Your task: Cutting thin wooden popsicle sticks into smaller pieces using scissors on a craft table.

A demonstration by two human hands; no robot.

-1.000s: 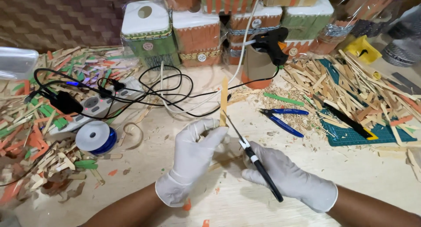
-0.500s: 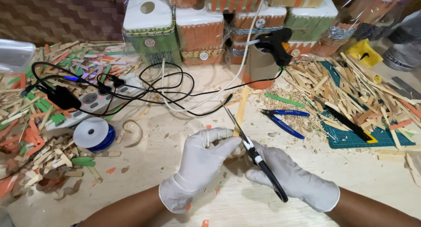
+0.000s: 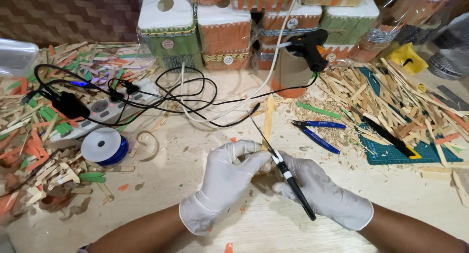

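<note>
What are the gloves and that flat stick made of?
The gloves, on the left hand and right hand, look like thin white rubber: smooth, tight, wrinkled. The stick looks like pale bare wood, matte, like the scraps around it.

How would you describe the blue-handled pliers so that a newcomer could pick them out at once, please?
Start at the green cutting mat on the right of the table, heaped with wooden sticks. Just left of it, on bare tabletop beyond the right hand, lie the pliers. They are the only tool with two blue handles; the knife on the mat is black and yellow.
</note>
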